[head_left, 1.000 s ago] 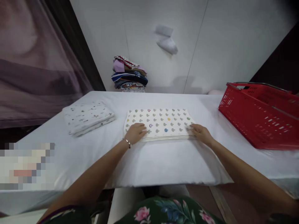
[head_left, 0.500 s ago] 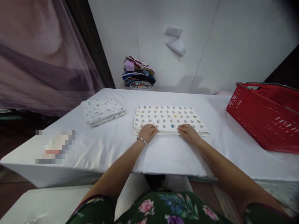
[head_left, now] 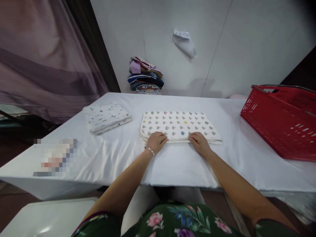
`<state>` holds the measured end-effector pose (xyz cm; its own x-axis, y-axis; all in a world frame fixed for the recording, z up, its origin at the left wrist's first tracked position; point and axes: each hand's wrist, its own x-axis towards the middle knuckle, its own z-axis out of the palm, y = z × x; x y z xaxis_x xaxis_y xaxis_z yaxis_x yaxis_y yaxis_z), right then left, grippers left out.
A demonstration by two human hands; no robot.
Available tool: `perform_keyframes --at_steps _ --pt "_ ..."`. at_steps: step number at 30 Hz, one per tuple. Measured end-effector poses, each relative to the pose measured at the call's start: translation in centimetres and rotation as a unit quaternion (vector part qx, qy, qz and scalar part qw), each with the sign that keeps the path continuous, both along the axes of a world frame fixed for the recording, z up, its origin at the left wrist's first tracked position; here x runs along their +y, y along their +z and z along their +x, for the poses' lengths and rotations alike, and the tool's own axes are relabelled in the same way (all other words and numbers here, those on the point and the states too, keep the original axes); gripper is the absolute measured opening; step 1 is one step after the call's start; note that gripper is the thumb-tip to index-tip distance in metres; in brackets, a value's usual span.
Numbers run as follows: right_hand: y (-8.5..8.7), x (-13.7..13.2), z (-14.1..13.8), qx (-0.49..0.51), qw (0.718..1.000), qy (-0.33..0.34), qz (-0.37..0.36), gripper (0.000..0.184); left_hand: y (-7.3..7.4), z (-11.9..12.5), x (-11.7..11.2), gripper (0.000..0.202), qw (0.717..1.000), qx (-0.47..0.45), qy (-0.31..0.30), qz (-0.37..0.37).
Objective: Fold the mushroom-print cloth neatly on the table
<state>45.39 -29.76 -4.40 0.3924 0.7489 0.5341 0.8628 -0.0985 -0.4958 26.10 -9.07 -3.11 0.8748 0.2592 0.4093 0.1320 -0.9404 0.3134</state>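
Note:
A folded white cloth [head_left: 176, 123] with small grey and coloured prints lies flat in front of me, its layered edge toward my body. My left hand [head_left: 157, 141] pinches that near edge left of the middle, fingers closed over it. Further right along the same edge, my right hand [head_left: 198, 142] grips the cloth with thumb and fingertips. A bracelet circles my left wrist. To the left rests a second folded cloth [head_left: 106, 117], white with small dark prints, untouched by either hand.
The table is covered with a white cloth [head_left: 118, 158]. A red plastic basket [head_left: 278, 125] stands at the right. Piled clothes [head_left: 145, 75] sit behind the table's far edge. A blurred-out flat item [head_left: 55, 158] lies near the left front corner. Beneath it is a white tub or seat [head_left: 54, 214].
Both hands keep their places on the near edge of the cloth. The view has shifted slightly; otherwise the things lie as before.

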Motion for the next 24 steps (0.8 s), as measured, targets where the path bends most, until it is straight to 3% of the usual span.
perform_keyframes --at_steps 24 --pt "0.07 0.12 -0.37 -0.051 0.998 0.005 -0.046 0.025 -0.10 0.14 -0.21 0.023 1.000 0.001 -0.009 -0.017"
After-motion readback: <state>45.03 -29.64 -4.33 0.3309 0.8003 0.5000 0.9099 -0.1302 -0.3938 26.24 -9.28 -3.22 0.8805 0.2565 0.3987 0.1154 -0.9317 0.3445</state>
